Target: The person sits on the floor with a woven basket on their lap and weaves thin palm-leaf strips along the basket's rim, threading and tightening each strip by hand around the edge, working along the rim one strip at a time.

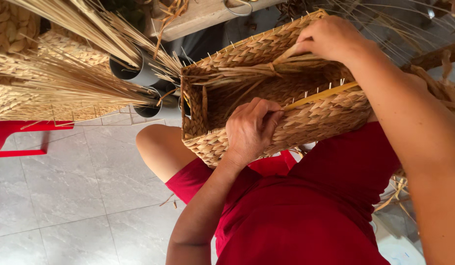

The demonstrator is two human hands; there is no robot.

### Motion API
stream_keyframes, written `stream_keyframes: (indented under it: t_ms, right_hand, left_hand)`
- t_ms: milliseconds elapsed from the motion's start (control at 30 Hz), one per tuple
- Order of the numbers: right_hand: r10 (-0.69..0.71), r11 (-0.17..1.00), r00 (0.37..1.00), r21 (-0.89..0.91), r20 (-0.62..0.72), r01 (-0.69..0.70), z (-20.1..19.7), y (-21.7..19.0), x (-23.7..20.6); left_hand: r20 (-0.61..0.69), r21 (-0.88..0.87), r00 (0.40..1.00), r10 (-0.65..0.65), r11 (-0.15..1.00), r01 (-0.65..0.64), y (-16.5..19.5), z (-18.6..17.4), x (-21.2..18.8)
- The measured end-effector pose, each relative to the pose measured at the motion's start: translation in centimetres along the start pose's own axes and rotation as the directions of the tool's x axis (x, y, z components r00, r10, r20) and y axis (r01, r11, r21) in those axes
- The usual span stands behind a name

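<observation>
Basket: woven basket (267, 93) on lap, rim unfinished.
Left hand: left hand (249, 128) curled over near rim.
Right hand: right hand (330, 37) pinching straw strand (247, 71) at far rim.
Around: grey tubes (144, 73) of dried stalks just beside basket; red stool (16, 137) well apart.

One woven basket (267, 93), two hands (249, 130), two grey tubes (139, 73), one red stool (11, 137)

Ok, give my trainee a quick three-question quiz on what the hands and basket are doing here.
1. True or false: the woven basket rests on the person's lap.
2. Which hand pinches fibre strands at the basket's far rim? A) left hand B) right hand
3. What do the dark tubes beside the basket hold?

Key:
1. True.
2. B; the left hand grips the near wall.
3. Bundles of dried straw.
</observation>
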State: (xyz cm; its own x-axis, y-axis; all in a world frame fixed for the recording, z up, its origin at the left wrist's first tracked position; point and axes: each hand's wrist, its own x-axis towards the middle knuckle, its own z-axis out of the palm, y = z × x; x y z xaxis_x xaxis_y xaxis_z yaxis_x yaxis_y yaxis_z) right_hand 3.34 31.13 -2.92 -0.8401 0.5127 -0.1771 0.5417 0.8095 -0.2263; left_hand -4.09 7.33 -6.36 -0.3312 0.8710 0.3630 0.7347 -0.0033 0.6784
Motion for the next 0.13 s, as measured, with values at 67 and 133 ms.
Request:
stream_keyframes:
  t_ms: [67,133]
  right_hand:
    - [-0.035,0.977,0.992,0.207,-0.121,0.06,-0.4,-0.1,-0.3]
    - [0.013,0.906,0.977,0.416,-0.211,0.077,-0.6,0.0,-1.6]
  left_hand:
    - [0.074,-0.042,0.993,-0.095,0.994,0.098,0.0,-0.6,0.2]
    - [0.064,-0.326,0.973,-0.22,0.917,0.228,0.2,-1.0,0.3]
